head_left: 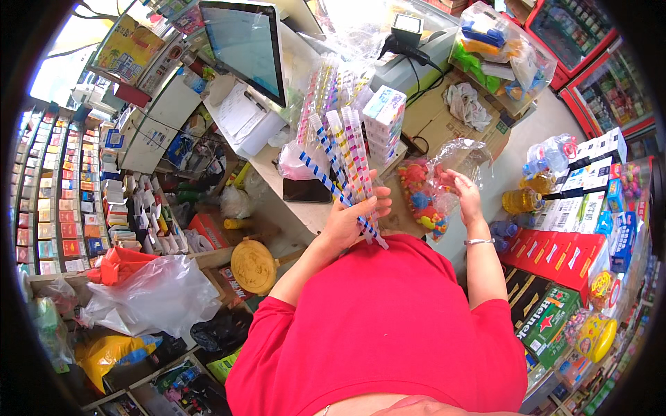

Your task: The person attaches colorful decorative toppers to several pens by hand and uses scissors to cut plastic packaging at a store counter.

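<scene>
A bunch of spiral-striped plastic sticks [338, 156], in blue, yellow, pink and purple on white, fans upward from my left hand [354, 216]. Its thumb and fingers are closed around their lower part, and the lower ends poke out by my red shirt. On the right, my right hand [466, 194] has its fingers stretched out at the side of a clear plastic bag [463, 158]. Small red, blue and yellow pieces [420, 197] fill the lower part of that bag; their kind is hard to make out. More striped sticks in clear wrapping [320, 87] lie behind the held bunch.
On the counter are a dark phone [307, 191], a stack of small boxes [383, 123], a monitor [244, 48] and a handheld scanner [406, 52]. A clear tub of packets [496, 59] stands at the back right. Shelves of small packs [59, 201] line the left; cartons [555, 256] the right.
</scene>
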`<state>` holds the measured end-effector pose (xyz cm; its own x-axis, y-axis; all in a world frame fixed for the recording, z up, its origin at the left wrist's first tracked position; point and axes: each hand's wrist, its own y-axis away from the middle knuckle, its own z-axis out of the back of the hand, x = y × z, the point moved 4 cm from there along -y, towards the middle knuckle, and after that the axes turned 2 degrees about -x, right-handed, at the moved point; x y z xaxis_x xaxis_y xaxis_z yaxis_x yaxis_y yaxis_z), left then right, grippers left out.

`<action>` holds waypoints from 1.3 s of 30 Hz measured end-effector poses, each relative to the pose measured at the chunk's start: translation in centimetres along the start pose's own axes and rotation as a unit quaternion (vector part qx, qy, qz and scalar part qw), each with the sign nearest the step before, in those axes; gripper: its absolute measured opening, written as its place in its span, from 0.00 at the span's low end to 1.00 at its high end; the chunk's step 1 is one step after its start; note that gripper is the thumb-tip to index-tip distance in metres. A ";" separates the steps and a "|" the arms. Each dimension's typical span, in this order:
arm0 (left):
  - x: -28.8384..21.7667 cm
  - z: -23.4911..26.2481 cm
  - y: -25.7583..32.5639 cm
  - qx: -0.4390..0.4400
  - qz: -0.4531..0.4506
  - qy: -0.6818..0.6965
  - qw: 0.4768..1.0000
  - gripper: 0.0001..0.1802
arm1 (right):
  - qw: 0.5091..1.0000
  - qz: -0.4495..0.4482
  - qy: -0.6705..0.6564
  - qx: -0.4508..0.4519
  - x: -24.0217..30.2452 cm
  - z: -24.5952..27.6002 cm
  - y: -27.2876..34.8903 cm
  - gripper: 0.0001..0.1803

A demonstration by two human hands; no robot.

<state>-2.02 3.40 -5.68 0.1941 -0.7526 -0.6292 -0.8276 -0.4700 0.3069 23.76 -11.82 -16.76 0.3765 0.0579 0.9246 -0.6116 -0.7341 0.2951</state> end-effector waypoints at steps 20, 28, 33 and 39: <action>-3.5 0.5 1.8 -0.028 -0.170 -0.067 0.983 0.30 | 0.592 0.513 0.614 0.097 -7.1 -6.7 -4.4 0.15; -6.7 6.0 6.5 -0.208 -0.303 -0.022 0.930 0.23 | 0.829 0.142 0.519 0.152 -3.2 -9.7 -4.7 0.11; -5.8 10.6 9.6 -0.328 -0.289 -0.025 0.899 0.20 | 0.882 0.036 0.465 0.062 -1.8 -2.7 -3.4 0.09; -3.6 11.9 10.9 -0.411 -0.254 -0.018 0.875 0.18 | 0.959 0.160 0.130 -0.196 -1.1 -0.1 0.9 0.14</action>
<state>-17.97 6.45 -8.60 0.3977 -0.3419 -0.8514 0.0229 -0.9240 0.3817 22.71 -12.50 -17.46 -0.0286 0.0768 0.9966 -0.9001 -0.4357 0.0078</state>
